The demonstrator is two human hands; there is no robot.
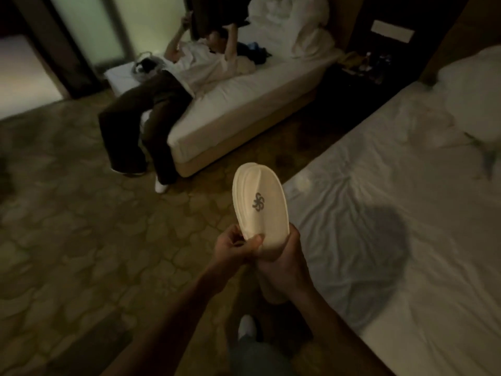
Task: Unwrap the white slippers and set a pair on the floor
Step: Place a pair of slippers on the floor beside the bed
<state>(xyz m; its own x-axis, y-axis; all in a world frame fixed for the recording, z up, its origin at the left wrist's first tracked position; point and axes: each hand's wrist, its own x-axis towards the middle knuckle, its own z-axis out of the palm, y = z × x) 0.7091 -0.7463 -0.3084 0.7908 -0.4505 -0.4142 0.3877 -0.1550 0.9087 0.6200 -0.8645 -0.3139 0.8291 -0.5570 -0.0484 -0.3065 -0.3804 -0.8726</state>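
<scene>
Held up over the patterned carpet (81, 240): the white slippers (260, 204), pressed flat together as a stacked pair, toe ends pointing up and away, a dark swirl logo (257, 204) on the top face. Gripped at the heel end by both hands. Right hand (282, 256) wrapped under and around the heel, grip closed on the slippers, thumb across the lower edge of the top face. Left hand (230, 246) just beside it at the left edge of the heel, fingers curled in a pinch; hard to tell in the dim, blurred light whether pinched on the slipper's edge or on some thin wrapping. No clear sign of wrapping over the visible face. Slippers well above the floor, between the near bed (393, 213) on the right and the open carpet on the left. Below the hands, a white shoe tip (246, 325) on the floor. Across the room, a second bed (244, 104) with another person (168, 85) lying back on it, legs in dark trousers hanging over the edge, arms raised. White pillows (298, 23) piled at the head of that bed.
</scene>
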